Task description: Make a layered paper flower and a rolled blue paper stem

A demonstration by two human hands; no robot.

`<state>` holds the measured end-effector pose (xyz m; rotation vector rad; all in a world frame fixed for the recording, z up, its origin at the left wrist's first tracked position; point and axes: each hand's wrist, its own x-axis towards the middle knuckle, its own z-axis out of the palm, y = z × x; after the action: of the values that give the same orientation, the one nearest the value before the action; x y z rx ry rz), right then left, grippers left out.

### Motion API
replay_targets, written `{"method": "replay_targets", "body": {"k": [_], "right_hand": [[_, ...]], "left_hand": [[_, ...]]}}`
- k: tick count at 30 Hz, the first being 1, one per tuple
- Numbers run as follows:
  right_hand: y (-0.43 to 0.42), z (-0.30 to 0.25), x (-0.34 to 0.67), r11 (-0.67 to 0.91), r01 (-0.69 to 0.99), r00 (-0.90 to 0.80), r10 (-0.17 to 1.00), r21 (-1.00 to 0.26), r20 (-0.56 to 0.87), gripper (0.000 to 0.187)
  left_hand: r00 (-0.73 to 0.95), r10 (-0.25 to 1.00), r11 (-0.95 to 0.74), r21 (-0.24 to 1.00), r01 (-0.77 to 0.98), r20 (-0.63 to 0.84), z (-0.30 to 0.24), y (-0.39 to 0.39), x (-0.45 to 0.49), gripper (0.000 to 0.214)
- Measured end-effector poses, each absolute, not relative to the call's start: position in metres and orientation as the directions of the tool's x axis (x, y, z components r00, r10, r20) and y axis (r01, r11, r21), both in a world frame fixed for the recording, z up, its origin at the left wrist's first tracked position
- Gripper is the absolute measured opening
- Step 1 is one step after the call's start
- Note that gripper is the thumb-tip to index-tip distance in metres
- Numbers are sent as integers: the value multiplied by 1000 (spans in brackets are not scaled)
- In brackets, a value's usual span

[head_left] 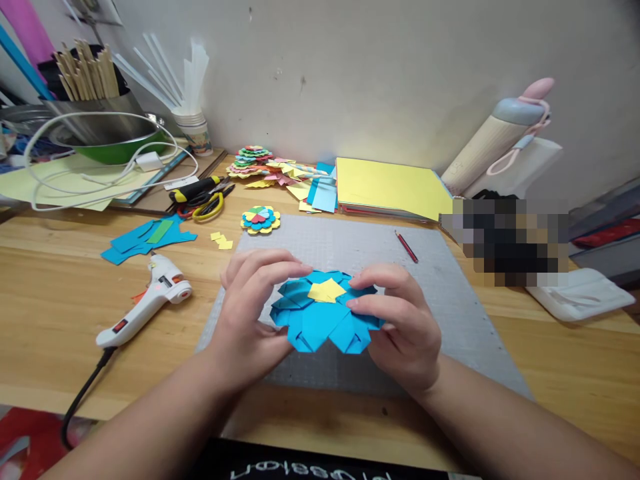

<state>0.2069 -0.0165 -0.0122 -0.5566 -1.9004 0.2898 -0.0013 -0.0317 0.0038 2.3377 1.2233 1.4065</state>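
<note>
Between my two hands is a blue folded paper flower (pixel 320 325), raised over the grey cutting mat (pixel 465 333). Small yellow paper pieces (pixel 327 291) lie at its centre. My left hand (pixel 255 307) grips the flower's left edge, fingers on top and thumb below. My right hand (pixel 400 320) pinches the right side, with two fingertips resting on the upper petals; its thumb is mostly hidden. Behind the left hand, a small multicoloured paper flower (pixel 261 219) sits at the mat's back edge.
A white hot glue gun (pixel 150 300) lies at left, its black cord trailing off the front edge. Blue paper strips (pixel 133 240), yellow squares (pixel 221 241) and yellow-handled scissors (pixel 209 208) are behind it. A pencil (pixel 407 247) rests on the mat; yellow paper (pixel 390 187) is stacked at the wall.
</note>
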Motion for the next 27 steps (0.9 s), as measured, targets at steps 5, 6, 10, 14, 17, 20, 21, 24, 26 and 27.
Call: {"method": "replay_targets", "body": {"k": [5, 6, 10, 14, 17, 20, 21, 24, 26, 27], "right_hand": [[-19, -14, 208, 857, 276, -276, 505, -436, 818, 34], [-19, -14, 209, 855, 280, -271, 506, -436, 819, 34], [-19, -15, 210, 848, 275, -242, 517, -453, 821, 33], [-18, -16, 210, 878, 209, -250, 473, -430, 845, 30], [-17, -16, 210, 883, 217, -263, 463, -416, 847, 30], [-17, -18, 209, 867, 238, -262, 491, -437, 831, 32], [-18, -19, 208, 859, 238, -260, 507, -454, 822, 33], [-17, -24, 202, 759, 164, -138, 651, -631, 747, 36], [-15, -26, 197, 539, -20, -7, 842, -842, 539, 36], [-14, -26, 195, 371, -149, 15, 928, -917, 373, 33]], "left_hand": [[191, 724, -649, 562, 512, 663, -3, -30, -2, 58], [193, 731, -655, 593, 469, 655, -5, -31, -2, 72], [170, 802, -597, 777, 198, 573, -8, -33, -6, 91], [25, 963, -269, 963, 2, 269, -2, -28, -9, 41], [129, 987, 117, 973, -201, -92, 4, -23, -6, 36], [309, 919, 339, 891, -302, -245, 8, -22, -2, 44], [324, 914, 349, 880, -322, -244, 8, -22, -1, 47], [254, 945, 292, 883, -368, -206, 7, -21, 0, 49], [183, 967, 237, 897, -373, -180, 5, -19, -1, 49], [155, 973, 216, 905, -366, -169, 4, -19, -1, 49]]}}
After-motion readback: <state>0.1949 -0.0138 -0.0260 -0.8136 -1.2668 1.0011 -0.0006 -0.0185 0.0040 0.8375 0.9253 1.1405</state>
